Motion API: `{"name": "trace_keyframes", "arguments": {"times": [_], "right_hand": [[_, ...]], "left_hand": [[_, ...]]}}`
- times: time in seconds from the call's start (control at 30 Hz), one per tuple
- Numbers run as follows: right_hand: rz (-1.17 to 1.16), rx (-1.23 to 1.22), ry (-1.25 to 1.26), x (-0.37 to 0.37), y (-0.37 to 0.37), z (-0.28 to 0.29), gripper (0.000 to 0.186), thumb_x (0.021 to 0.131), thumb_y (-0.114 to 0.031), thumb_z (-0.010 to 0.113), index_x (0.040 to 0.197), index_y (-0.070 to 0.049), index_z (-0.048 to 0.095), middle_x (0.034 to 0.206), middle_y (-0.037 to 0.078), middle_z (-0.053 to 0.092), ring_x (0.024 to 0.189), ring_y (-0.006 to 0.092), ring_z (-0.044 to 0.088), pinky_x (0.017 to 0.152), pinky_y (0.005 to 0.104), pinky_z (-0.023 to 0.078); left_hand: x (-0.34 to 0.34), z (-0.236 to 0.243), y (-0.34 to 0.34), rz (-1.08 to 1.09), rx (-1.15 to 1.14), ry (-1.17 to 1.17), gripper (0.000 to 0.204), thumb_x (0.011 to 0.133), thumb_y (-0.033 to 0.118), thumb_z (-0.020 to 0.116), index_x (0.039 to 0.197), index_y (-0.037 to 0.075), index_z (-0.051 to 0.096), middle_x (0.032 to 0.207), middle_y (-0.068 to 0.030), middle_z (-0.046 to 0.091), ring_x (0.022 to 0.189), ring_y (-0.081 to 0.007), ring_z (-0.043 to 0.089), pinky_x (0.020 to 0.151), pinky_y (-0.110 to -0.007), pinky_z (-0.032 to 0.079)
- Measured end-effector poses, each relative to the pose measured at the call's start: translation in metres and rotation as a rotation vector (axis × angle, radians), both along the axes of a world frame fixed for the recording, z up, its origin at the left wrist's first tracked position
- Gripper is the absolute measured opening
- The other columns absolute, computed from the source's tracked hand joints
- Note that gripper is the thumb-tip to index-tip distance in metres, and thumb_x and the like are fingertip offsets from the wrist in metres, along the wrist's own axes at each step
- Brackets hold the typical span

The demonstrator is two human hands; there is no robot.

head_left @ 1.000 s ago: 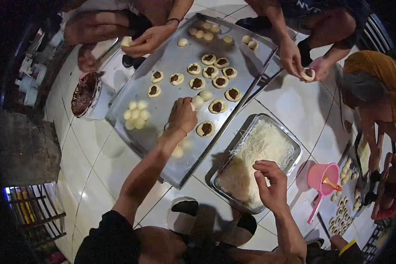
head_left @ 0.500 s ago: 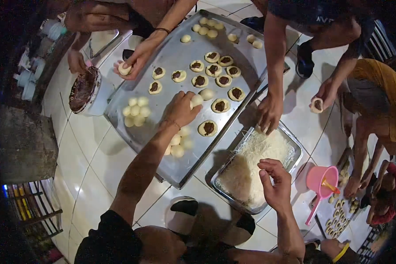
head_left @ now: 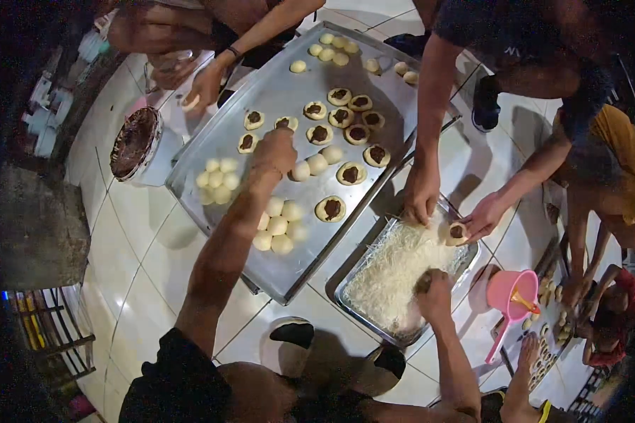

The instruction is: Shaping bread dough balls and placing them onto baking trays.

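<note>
My left hand [head_left: 275, 150] reaches over a large metal tray [head_left: 226, 148], its curled fingers on the edge of a flattened dough round with dark brown filling [head_left: 286, 123]. Just right of this hand lie plain dough balls [head_left: 317, 164], and more filled dough rounds [head_left: 319, 134] are spread beyond them. My right hand [head_left: 436, 296] is down in a smaller metal pan [head_left: 363, 316] of pale shreds like grated cheese [head_left: 388, 271], fingers closed into the shreds and partly hidden. Across that pan, a co-worker's hand [head_left: 483, 217] holds a filled round [head_left: 457, 233]; their other hand touches the shreds.
At the left, a white tub of brown filling [head_left: 135, 144] stands beside another person's hand [head_left: 203, 92]. A pink dipper [head_left: 511, 292] holding a yellow-handled tool stands on the tiled floor right of the pan. Further right, more people work around another tray of dough.
My left hand has let go of a dough ball and moved left and away to a filled round. My right hand has lowered into the shreds. The co-worker's filled round has come over the pan.
</note>
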State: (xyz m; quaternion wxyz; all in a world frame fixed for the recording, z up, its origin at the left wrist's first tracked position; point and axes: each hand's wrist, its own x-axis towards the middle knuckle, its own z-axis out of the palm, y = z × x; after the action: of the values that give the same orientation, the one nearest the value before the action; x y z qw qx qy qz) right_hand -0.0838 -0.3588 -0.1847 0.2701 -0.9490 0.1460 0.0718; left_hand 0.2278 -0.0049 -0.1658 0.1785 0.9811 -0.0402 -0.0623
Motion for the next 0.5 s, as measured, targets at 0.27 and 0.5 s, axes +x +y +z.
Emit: {"name": "trace_keyframes", "arguments": {"times": [0.27, 0.5], "right_hand": [[-0.041, 0.145, 0.042, -0.013, -0.015, 0.012, 0.019, 0.071, -0.001, 0.061, 0.090, 0.002, 0.062, 0.082, 0.012, 0.061, 0.068, 0.0260, 0.056, 0.061, 0.0330, 0.046], [0.514, -0.207, -0.311, -0.026, -0.030, -0.024, 0.017, 0.070, -0.005, 0.061, 0.086, 0.000, 0.062, 0.075, 0.013, 0.063, 0.059, 0.0252, 0.054, 0.056, 0.0342, 0.046]], "left_hand": [[0.030, -0.001, -0.040, -0.003, -0.412, 0.098, 0.022, 0.092, 0.014, 0.048, 0.099, 0.004, 0.067, 0.098, -0.0108, 0.069, 0.090, -0.0305, 0.065, 0.083, -0.039, 0.052], [-0.003, 0.030, -0.062, -0.015, -1.994, 0.302, 0.028, 0.094, 0.024, 0.052, 0.114, 0.005, 0.059, 0.108, -0.0134, 0.065, 0.095, -0.0252, 0.064, 0.089, -0.037, 0.052]]}}
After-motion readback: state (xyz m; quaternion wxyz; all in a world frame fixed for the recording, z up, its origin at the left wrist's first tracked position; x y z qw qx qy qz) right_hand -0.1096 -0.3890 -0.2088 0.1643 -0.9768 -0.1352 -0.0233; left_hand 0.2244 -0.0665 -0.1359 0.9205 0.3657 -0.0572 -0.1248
